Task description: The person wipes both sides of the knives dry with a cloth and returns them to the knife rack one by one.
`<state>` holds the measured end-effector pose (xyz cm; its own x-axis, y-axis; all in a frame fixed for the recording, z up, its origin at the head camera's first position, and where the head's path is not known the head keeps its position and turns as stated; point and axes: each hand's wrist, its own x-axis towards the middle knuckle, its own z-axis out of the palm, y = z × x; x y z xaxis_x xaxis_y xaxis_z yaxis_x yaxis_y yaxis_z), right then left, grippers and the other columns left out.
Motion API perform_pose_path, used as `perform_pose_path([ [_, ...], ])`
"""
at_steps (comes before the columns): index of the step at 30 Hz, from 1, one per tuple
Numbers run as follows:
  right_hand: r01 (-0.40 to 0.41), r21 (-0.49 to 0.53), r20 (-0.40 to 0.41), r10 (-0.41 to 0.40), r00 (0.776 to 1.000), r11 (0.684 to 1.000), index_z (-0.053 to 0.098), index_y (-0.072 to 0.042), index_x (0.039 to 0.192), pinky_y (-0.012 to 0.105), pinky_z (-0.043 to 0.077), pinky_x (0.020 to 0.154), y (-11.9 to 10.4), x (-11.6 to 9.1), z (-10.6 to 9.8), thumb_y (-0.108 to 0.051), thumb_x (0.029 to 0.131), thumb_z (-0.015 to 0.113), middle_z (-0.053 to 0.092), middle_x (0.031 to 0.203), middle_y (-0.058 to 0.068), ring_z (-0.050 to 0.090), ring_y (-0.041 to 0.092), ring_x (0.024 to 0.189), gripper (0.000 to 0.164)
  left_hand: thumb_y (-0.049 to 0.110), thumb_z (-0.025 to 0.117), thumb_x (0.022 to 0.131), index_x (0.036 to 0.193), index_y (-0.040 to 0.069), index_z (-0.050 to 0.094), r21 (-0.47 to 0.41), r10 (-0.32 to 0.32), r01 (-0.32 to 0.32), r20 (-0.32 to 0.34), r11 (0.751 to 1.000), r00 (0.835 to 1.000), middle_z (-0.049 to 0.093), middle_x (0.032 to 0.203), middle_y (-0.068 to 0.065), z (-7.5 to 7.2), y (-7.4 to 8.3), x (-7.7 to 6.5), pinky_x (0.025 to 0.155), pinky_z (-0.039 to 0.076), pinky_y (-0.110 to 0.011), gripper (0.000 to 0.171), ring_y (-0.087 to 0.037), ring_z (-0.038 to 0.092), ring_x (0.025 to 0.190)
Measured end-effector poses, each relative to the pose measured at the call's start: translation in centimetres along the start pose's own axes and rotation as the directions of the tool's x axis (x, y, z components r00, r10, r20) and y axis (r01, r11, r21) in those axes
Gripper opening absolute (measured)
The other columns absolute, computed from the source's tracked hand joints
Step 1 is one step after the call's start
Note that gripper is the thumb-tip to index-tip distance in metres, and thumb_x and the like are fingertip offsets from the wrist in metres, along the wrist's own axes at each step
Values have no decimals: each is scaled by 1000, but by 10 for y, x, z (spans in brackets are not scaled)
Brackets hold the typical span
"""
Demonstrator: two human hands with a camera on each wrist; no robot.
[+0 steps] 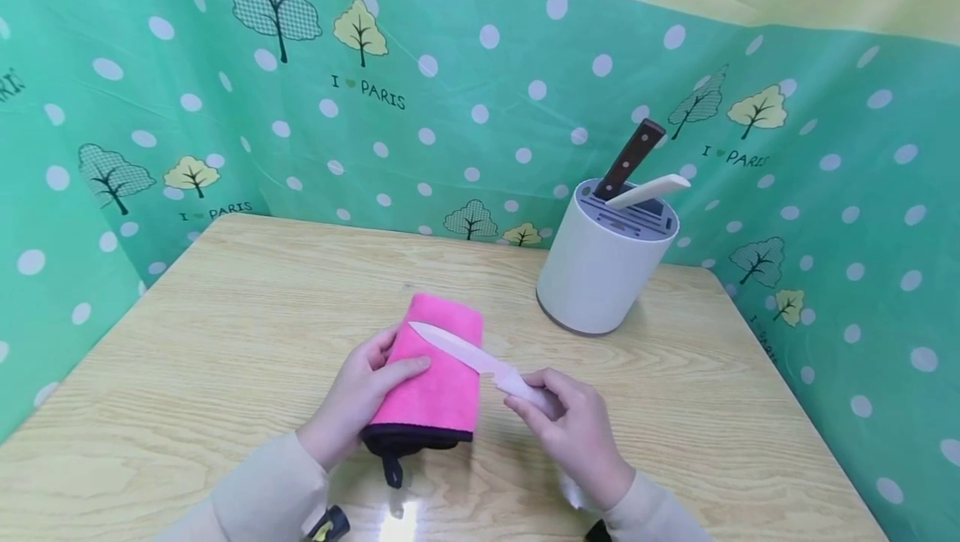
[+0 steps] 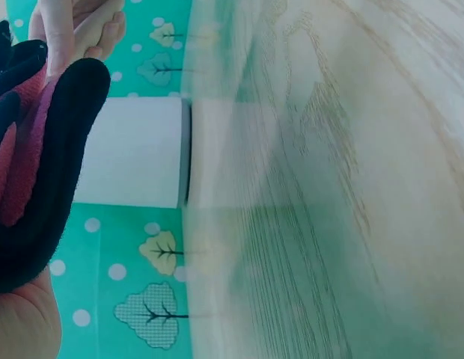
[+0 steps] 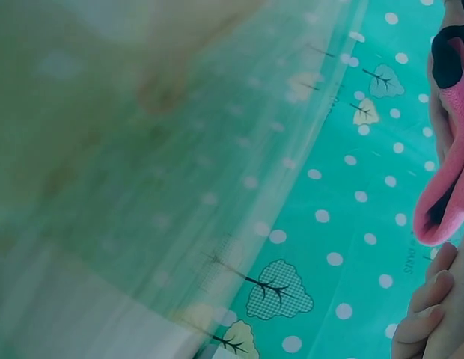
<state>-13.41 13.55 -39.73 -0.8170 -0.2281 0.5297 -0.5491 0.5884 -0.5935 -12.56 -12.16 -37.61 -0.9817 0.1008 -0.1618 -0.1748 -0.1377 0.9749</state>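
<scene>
A folded pink towel (image 1: 442, 392) with black edging and a small black loop is gripped by my left hand (image 1: 371, 392), thumb on top and fingers behind. My right hand (image 1: 573, 421) holds a white-handled knife (image 1: 457, 348) by its handle. The pale blade lies across the upper face of the towel, its tip pointing to the upper left. In the left wrist view the towel's black edge (image 2: 78, 127) shows its folded layers. In the right wrist view curled right-hand fingers (image 3: 430, 307) appear below the towel's pink fold (image 3: 441, 202).
A white round knife block (image 1: 603, 267) with a grey slotted top stands at the back right of the wooden table (image 1: 262, 317). A brown-handled knife (image 1: 630, 158) and a white handle (image 1: 648, 190) stick out of it. A green dotted cloth (image 1: 450, 108) hangs behind.
</scene>
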Motion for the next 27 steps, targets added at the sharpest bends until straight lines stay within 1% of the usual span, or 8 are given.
perform_pose_path([
  [5, -20, -7, 10, 20, 1000, 1000, 73, -15, 86, 20, 51, 58, 1, 0, -3, -15, 74, 85, 74, 80, -4, 61, 0, 68, 17, 20, 66, 92, 143, 10, 46, -11, -10, 9, -23, 1000, 1000, 71, 110, -6, -3, 1, 1, 80, 59, -33, 55, -19, 72, 88],
  [8, -36, -9, 18, 36, 999, 999, 73, -16, 86, 20, 50, 58, 2, 1, -4, -16, 74, 86, 74, 80, -5, 61, -1, 68, 17, 22, 66, 93, 143, 13, 46, -6, -8, 7, -39, 1000, 999, 70, 112, -6, -5, 3, 2, 81, 58, -32, 55, -19, 71, 90],
  [12, -48, -16, 25, 48, 999, 999, 73, -16, 86, 21, 50, 59, 3, 1, -6, -16, 74, 86, 74, 80, -4, 61, 0, 68, 17, 23, 65, 94, 145, 14, 45, -10, -4, 4, -47, 1000, 999, 69, 115, -5, -9, 6, 1, 83, 58, -32, 55, -18, 71, 93],
  [17, -49, -28, 29, 49, 998, 998, 73, -15, 86, 21, 52, 60, 4, 1, -9, -16, 74, 86, 75, 81, -3, 62, 1, 69, 18, 23, 63, 96, 146, 14, 43, -25, 2, -4, -52, 1000, 999, 69, 115, -2, -14, 9, 2, 84, 57, -31, 54, -17, 70, 94],
  [27, -109, -36, 60, 111, 992, 993, 72, -16, 87, 21, 49, 60, 4, 0, -12, -16, 75, 85, 73, 79, -4, 59, 0, 68, 18, 24, 63, 96, 149, 17, 40, -9, -10, 9, -97, 1000, 995, 68, 116, 1, -18, 12, 3, 84, 56, -28, 58, -13, 69, 95],
])
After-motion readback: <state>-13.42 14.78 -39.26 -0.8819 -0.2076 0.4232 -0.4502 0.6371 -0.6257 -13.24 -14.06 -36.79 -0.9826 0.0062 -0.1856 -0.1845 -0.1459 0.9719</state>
